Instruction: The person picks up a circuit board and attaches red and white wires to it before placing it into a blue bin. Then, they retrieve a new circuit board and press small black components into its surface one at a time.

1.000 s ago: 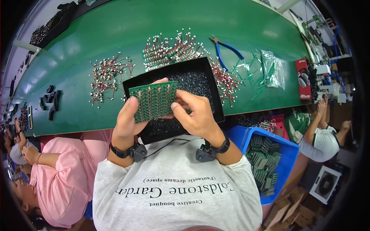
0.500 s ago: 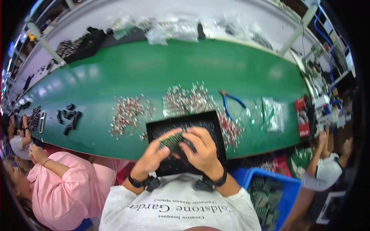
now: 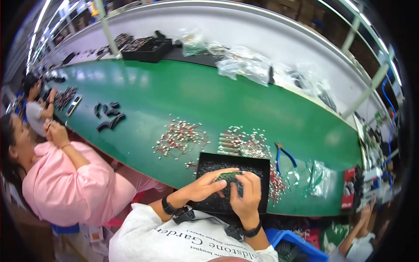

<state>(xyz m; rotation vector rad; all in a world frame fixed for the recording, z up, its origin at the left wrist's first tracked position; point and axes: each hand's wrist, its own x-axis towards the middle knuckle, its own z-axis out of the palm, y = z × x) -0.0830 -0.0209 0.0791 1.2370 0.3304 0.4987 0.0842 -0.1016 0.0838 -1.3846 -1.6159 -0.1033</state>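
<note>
A small green circuit board (image 3: 228,176) with rows of fine marks is held over a shallow black tray (image 3: 264,187). My left hand (image 3: 207,185) pinches it from the left, thumb on the near side and fingers behind. Curled at its right end, my right hand (image 3: 247,194) grips the same board with thumb and fingertips, partly covering it. Many tiny dark pieces lie in the tray. Just beyond the tray are piles of red wires with white connectors (image 3: 181,137), and a second bunch of such wires (image 3: 242,142) lies in rows behind it.
Blue-handled pliers (image 3: 286,158), a clear plastic bag (image 3: 322,180) and a red box (image 3: 348,187) lie to the right. A blue bin (image 3: 301,245) stands below the table edge. Black curved parts (image 3: 115,120) lie left, near a co-worker in pink (image 3: 70,179).
My view has turned left and tilted, so the table, tray and hands appear lower and further right. Both hands still hold the board, which now sits at a flatter angle.
</note>
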